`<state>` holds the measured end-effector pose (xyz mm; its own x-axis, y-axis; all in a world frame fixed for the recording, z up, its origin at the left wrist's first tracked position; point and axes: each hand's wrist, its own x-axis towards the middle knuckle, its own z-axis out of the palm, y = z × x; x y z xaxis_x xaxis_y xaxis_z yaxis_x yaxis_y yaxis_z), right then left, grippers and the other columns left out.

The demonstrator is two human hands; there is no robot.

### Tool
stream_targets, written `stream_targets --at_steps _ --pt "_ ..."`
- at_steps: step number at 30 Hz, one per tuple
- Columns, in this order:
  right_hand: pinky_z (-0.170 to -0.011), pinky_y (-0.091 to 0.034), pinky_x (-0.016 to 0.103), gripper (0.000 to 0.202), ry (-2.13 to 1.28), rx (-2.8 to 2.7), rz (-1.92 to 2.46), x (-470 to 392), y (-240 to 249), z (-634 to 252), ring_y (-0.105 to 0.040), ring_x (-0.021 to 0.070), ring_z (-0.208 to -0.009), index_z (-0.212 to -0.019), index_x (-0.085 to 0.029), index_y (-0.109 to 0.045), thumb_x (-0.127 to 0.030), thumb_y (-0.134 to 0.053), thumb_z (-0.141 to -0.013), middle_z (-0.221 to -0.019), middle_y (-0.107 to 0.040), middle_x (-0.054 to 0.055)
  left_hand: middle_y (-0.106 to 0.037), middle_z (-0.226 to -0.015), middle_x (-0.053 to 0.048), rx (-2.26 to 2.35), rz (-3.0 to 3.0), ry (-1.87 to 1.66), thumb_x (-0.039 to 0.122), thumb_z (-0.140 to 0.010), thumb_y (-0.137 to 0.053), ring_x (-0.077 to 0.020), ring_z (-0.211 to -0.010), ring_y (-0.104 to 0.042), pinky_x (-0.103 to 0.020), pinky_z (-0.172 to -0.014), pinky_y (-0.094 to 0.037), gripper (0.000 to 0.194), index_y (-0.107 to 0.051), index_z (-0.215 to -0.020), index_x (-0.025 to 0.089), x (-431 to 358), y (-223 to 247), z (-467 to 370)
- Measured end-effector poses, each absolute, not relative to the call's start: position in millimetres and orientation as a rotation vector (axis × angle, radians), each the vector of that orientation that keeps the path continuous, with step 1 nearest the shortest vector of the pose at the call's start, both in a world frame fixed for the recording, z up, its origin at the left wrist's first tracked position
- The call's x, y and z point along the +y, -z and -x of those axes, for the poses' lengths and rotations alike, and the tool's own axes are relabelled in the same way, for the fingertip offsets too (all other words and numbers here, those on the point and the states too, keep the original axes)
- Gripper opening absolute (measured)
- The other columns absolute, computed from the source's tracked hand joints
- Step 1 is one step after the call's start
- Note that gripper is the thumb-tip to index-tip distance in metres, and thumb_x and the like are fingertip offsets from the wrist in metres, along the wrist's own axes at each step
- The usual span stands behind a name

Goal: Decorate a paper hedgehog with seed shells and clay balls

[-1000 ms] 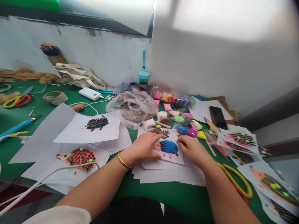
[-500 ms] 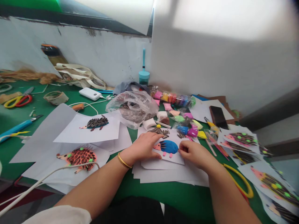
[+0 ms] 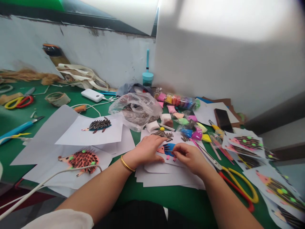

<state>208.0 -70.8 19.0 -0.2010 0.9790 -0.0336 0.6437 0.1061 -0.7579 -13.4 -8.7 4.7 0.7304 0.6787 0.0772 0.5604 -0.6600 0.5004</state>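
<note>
- Blue clay hedgehog (image 3: 168, 149) sits on a white sheet (image 3: 166, 162) mid-worktop, atop a paper stack.
- Right hand (image 3: 189, 156) covers its back end, fingertips pinched together on it; can't tell what's in the grip.
- Left hand (image 3: 147, 150) lies flat, fingers spread, pinning the sheet.
- Seed pile (image 3: 163, 134) just behind; yellow-red scissors (image 3: 234, 184) to the right.

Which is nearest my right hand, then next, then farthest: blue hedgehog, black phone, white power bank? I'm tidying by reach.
1. Blue hedgehog: touching the right hand, just left of it.
2. Black phone: farther back, to the right.
3. White power bank: far back left, beyond the plastic bag.
</note>
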Motion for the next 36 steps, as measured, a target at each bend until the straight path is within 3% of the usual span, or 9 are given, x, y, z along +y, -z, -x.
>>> stream_targets --at_steps 6,13,36 --pt "-0.086 -0.049 0.035 0.008 -0.476 -2.078 1.371 -67.6 -7.3 -204.0 -0.060 0.0209 -0.096 -0.082 -0.021 -0.067 -0.018 -0.060 -0.083 -0.099 -0.064 0.007 -0.053 -0.139 -0.011 0.950 -2.477 -0.358 0.046 -0.062 -0.085 -0.0325 -0.128 -0.048 -0.047 -0.106 -0.038 0.091 -0.044 -0.142 0.028 -9.0 -4.1 12.8" --pt "-0.090 -0.047 0.043 0.009 -0.126 -2.178 1.391 -68.9 1.7 -194.9 -0.056 0.0268 -0.105 -0.082 -0.021 -0.070 -0.015 -0.064 -0.081 -0.110 -0.061 0.010 -0.054 -0.137 -0.010 0.965 -2.490 -0.358 0.046 -0.062 -0.085 -0.0321 -0.127 -0.048 -0.047 -0.106 -0.039 0.090 -0.044 -0.141 0.028 -9.6 -4.1 12.6" --pt "-0.090 -0.044 0.042 0.010 0.075 -2.274 1.405 -69.8 3.6 -187.2 -0.054 0.0264 -0.104 -0.082 -0.020 -0.070 -0.017 -0.061 -0.085 -0.111 -0.063 0.009 -0.055 -0.137 -0.009 0.961 -2.500 -0.378 0.040 -0.065 -0.082 -0.0303 -0.128 -0.048 -0.046 -0.106 -0.039 0.086 -0.044 -0.140 0.028 -11.0 -3.5 11.9"
